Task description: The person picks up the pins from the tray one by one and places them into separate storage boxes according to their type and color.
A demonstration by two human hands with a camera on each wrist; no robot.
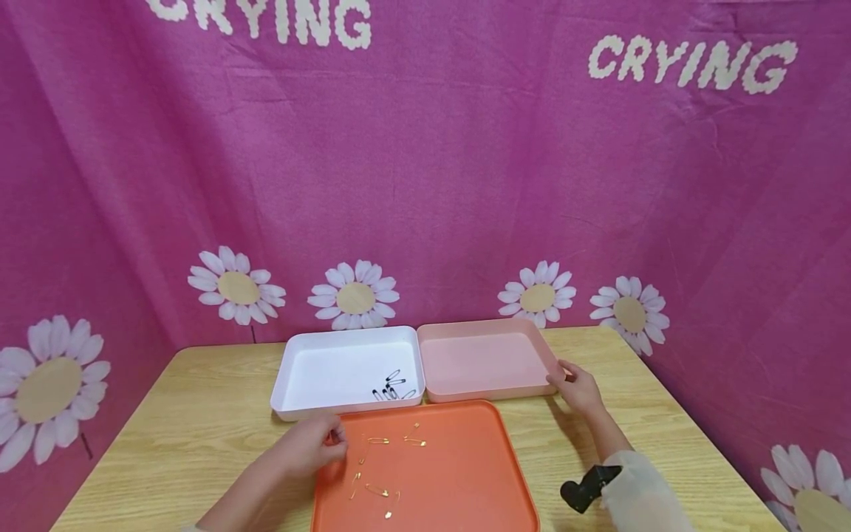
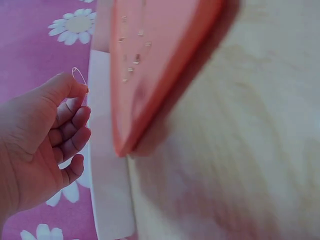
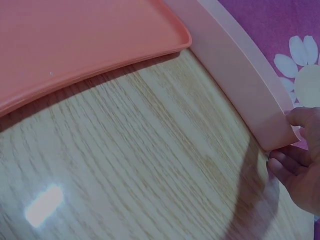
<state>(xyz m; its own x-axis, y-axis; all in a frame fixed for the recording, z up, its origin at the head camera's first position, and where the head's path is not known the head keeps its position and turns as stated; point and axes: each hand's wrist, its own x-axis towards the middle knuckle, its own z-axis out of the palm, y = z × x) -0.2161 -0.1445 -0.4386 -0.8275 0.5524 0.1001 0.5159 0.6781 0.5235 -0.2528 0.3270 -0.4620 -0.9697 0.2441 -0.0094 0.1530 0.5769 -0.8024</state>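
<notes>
Between thumb and forefinger, my left hand (image 1: pixel 309 445) pinches a safety pin (image 2: pixel 79 76), its looped end sticking up past the thumb. That hand is over the left edge of the orange tray (image 1: pixel 459 473), where several gold safety pins (image 1: pixel 377 490) lie scattered. My right hand (image 1: pixel 581 388) grips the near right corner of the pink tray (image 1: pixel 485 358); in the right wrist view the thumb is at the rim and the other fingers are low by the corner. Several dark safety pins (image 1: pixel 392 394) lie at the near right corner inside the white tray (image 1: pixel 332 369).
White and pink trays stand side by side at the back of the wooden table (image 1: pixel 199 414), with the orange tray in front of them. A magenta curtain (image 1: pixel 432 185) with daisies hangs behind. A black device (image 1: pixel 588 488) is strapped at the right wrist.
</notes>
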